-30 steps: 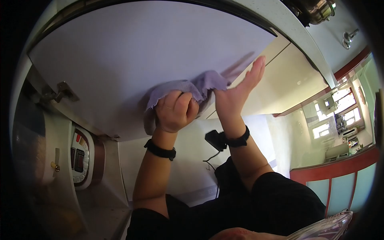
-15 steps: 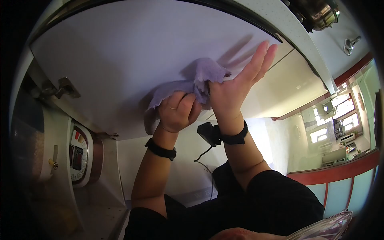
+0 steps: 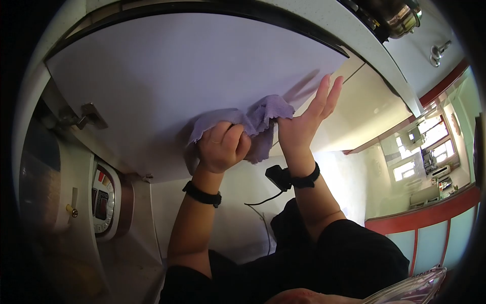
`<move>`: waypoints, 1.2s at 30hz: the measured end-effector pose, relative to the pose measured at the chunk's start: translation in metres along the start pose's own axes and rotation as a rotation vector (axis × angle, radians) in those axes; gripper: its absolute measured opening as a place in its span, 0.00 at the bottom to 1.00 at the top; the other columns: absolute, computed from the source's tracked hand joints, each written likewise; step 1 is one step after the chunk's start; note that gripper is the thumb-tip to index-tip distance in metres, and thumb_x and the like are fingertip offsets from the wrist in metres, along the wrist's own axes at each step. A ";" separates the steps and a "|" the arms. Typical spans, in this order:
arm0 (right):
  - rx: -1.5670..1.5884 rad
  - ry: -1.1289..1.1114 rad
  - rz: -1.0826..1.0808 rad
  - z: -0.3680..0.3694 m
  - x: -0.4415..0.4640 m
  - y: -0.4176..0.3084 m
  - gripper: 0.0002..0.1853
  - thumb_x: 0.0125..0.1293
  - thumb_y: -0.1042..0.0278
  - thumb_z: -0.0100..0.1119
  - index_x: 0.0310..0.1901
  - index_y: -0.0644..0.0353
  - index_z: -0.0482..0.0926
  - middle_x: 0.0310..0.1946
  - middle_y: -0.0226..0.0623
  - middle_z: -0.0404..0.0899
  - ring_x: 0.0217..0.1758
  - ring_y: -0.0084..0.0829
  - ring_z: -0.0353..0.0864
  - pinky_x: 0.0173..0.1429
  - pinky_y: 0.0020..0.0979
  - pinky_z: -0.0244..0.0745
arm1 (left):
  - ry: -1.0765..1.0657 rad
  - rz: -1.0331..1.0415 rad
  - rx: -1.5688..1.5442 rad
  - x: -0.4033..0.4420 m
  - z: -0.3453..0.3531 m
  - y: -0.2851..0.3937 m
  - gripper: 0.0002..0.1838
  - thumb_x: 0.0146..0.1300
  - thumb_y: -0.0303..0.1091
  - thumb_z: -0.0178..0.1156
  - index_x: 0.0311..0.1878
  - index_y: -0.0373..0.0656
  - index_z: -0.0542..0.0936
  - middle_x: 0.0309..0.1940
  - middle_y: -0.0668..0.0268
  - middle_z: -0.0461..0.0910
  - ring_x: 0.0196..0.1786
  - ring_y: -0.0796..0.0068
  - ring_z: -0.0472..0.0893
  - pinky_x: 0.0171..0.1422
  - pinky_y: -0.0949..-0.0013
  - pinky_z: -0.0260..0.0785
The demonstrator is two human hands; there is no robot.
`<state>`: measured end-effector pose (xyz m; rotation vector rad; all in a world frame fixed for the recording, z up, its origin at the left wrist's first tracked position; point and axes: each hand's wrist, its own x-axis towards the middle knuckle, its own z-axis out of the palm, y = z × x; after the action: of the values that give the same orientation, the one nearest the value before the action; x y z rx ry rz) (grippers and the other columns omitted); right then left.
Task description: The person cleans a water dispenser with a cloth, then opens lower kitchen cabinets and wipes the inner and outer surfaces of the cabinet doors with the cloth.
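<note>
A crumpled purple cloth (image 3: 271,109) with frayed edges hangs between my two hands, in front of a pale cabinet door (image 3: 167,66). My left hand (image 3: 223,147) is closed on the cloth's left part, knuckles bent. On the cloth's right end is my right hand (image 3: 299,133). Two of its fingers stretch upward, while the others go in at the cloth and are partly hidden; they seem to pinch it. Black bands circle both wrists, and a small black device (image 3: 278,177) with a cable sits by the right one.
A metal hinge (image 3: 92,117) joins the swung-out door at the left. Beyond it, a rice cooker (image 3: 104,200) with a button panel stands inside the cabinet. Above runs the speckled countertop (image 3: 382,58), bearing a metal pot (image 3: 397,17). A wall tap (image 3: 439,53) is at upper right.
The cloth's right part and my right hand have moved down and a little right in view. More cloth now hangs below, between the hands. The left hand stays closed on it.
</note>
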<state>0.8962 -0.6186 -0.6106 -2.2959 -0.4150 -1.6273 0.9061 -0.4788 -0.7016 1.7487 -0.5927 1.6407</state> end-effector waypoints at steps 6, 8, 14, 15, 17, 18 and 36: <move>0.016 0.098 -0.034 0.001 0.043 -0.016 0.48 0.45 0.72 0.66 0.67 0.63 0.47 0.69 0.53 0.36 0.72 0.50 0.36 0.71 0.44 0.38 | 0.028 0.012 0.039 0.011 0.003 0.005 0.11 0.43 0.32 0.61 0.33 0.47 0.76 0.30 0.68 0.74 0.27 0.71 0.71 0.33 0.72 0.61; 0.031 0.102 -0.047 -0.002 0.038 -0.014 0.48 0.45 0.73 0.65 0.67 0.63 0.47 0.69 0.53 0.36 0.72 0.50 0.36 0.71 0.44 0.38 | 0.067 -0.005 0.033 0.014 0.002 0.006 0.11 0.43 0.31 0.61 0.34 0.47 0.76 0.30 0.68 0.73 0.28 0.71 0.71 0.33 0.72 0.61; 0.031 0.112 -0.035 -0.001 0.035 -0.006 0.46 0.47 0.71 0.65 0.66 0.64 0.49 0.68 0.53 0.39 0.72 0.49 0.38 0.71 0.43 0.39 | 0.083 0.000 0.047 0.017 0.004 0.006 0.10 0.44 0.31 0.61 0.33 0.48 0.76 0.30 0.69 0.73 0.28 0.72 0.71 0.33 0.72 0.61; 0.031 0.110 -0.034 0.000 0.041 -0.011 0.46 0.47 0.71 0.65 0.66 0.64 0.49 0.68 0.53 0.39 0.72 0.49 0.38 0.71 0.43 0.39 | 0.081 -0.002 0.048 0.017 0.005 0.007 0.10 0.44 0.31 0.61 0.33 0.48 0.76 0.30 0.69 0.73 0.28 0.72 0.71 0.33 0.72 0.61; 0.059 0.123 -0.075 0.002 0.048 -0.017 0.46 0.47 0.71 0.65 0.66 0.64 0.49 0.68 0.53 0.40 0.72 0.49 0.39 0.71 0.42 0.40 | 0.051 -0.006 0.018 0.018 0.005 0.008 0.12 0.43 0.29 0.60 0.35 0.46 0.74 0.31 0.66 0.72 0.30 0.67 0.70 0.37 0.67 0.60; 0.057 0.123 -0.068 0.001 0.040 -0.012 0.46 0.47 0.71 0.65 0.66 0.64 0.49 0.68 0.53 0.40 0.72 0.49 0.39 0.71 0.42 0.40 | 0.045 -0.004 0.016 0.016 0.004 0.010 0.12 0.43 0.29 0.60 0.35 0.46 0.74 0.31 0.66 0.72 0.30 0.67 0.70 0.37 0.67 0.60; 0.065 0.193 -0.216 0.006 0.054 -0.028 0.45 0.46 0.69 0.68 0.65 0.63 0.53 0.67 0.54 0.44 0.69 0.51 0.46 0.69 0.43 0.44 | 0.031 -0.022 0.053 0.015 0.001 0.007 0.11 0.45 0.32 0.63 0.34 0.48 0.76 0.31 0.68 0.74 0.30 0.68 0.74 0.33 0.69 0.66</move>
<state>0.9070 -0.5873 -0.5594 -2.0825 -0.6776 -1.8868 0.9032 -0.4830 -0.6860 1.7586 -0.5187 1.6793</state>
